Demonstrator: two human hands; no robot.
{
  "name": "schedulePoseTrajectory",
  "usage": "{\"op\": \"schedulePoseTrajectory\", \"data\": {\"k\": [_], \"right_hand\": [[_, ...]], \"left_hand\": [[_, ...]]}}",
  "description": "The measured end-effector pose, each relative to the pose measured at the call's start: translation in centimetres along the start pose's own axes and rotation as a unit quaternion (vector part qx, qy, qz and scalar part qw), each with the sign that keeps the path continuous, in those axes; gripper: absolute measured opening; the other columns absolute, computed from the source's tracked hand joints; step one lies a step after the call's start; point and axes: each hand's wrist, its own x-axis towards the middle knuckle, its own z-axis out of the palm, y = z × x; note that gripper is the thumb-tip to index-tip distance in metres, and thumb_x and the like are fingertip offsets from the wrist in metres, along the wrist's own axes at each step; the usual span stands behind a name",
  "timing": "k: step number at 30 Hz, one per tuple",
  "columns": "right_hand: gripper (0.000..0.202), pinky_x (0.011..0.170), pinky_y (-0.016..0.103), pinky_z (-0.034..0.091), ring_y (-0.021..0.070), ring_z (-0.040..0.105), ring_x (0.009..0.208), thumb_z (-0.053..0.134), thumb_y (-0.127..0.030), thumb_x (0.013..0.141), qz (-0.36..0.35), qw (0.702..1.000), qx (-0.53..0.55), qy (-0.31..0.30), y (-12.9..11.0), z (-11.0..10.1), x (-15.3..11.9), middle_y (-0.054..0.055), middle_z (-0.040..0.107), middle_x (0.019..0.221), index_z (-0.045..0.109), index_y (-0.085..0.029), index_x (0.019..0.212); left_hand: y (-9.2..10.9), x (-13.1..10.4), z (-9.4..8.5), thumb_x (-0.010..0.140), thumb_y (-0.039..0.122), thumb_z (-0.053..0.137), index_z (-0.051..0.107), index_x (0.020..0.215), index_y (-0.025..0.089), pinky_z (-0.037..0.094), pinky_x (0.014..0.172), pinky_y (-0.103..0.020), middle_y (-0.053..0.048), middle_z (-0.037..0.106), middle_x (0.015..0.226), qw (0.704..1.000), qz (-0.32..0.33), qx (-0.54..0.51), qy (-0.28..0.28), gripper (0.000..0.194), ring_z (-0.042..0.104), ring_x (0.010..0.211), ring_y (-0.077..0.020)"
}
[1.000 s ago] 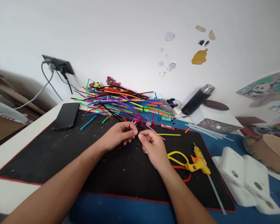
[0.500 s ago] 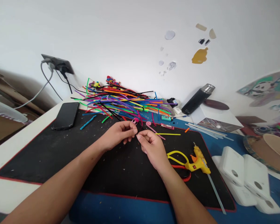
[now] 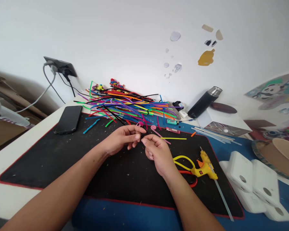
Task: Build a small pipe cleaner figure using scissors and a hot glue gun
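Observation:
Both my hands meet over the middle of the black mat (image 3: 106, 179). A thin black pipe cleaner (image 3: 145, 131) shows at my fingertips, mostly hidden by them. My left hand (image 3: 122, 138) pinches it from the left, with the index finger reaching across toward the other hand. From the right, thumb and index finger of my right hand (image 3: 157, 150) close on it. Just beyond my left fingers is a small pink piece (image 3: 140, 124), partly covered. Right of it lies a pink pipe cleaner (image 3: 154, 129) with a curled end, near a yellow-green one (image 3: 174, 138).
Colourful pipe cleaners (image 3: 127, 104) are heaped along the wall. A phone (image 3: 69, 118) lies at left. On the right are a yellow glue gun (image 3: 204, 166), scissors (image 3: 183, 160), white devices (image 3: 250, 183) and glue sticks (image 3: 214, 134). A black flask (image 3: 203, 104) leans at the back.
My left index finger has stretched a little further right, over the black pipe cleaner. My right hand has barely moved, and the view has shifted slightly.

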Motion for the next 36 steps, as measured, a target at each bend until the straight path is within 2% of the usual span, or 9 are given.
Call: {"op": "schedulePoseTrajectory", "data": {"k": [7,13,25,36], "right_hand": [[0.030,0.044,0.023,0.018,0.0054,0.030,0.042,0.084,-0.043,0.081,0.019,1.000,0.019,-0.013,-0.21,0.03,-0.13,-0.011,0.040,0.049,0.068,-0.019,0.082],[0.030,0.044,0.022,0.018,0.0054,0.030,0.042,0.084,-0.043,0.081,0.024,0.999,0.022,-0.020,-0.09,-0.01,-0.19,-0.011,0.041,0.049,0.067,-0.019,0.081],[0.036,0.043,0.022,0.020,0.0052,0.030,0.042,0.088,-0.047,0.077,0.030,0.999,0.019,-0.031,-0.40,0.17,-0.15,-0.012,0.041,0.049,0.066,-0.019,0.079],[0.030,0.044,0.023,0.020,0.0058,0.031,0.042,0.085,-0.043,0.081,0.030,0.999,0.020,-0.022,-0.25,0.16,-0.28,-0.011,0.042,0.049,0.067,-0.019,0.081]], "left_hand": [[-0.01,-0.06,0.07,0.076,0.037,0.094,0.078,0.101,0.015,0.038,0.044,-0.017,0.000,0.065,0.070,0.999,-0.014,-0.040,-0.017,0.037,0.056,0.059,-0.0100],[-0.31,-0.02,-0.03,0.077,0.037,0.094,0.079,0.104,0.015,0.038,0.044,-0.017,0.000,0.065,0.071,0.998,-0.018,-0.059,-0.027,0.038,0.057,0.059,-0.0103],[-0.44,-0.02,-0.11,0.079,0.039,0.092,0.078,0.099,0.014,0.038,0.044,-0.016,0.000,0.063,0.068,0.999,-0.017,-0.042,-0.025,0.035,0.055,0.058,-0.0103],[-0.31,-0.12,0.08,0.080,0.037,0.091,0.077,0.097,0.014,0.038,0.045,-0.017,0.000,0.063,0.067,0.998,-0.021,-0.046,-0.024,0.032,0.056,0.057,-0.0103]]}}
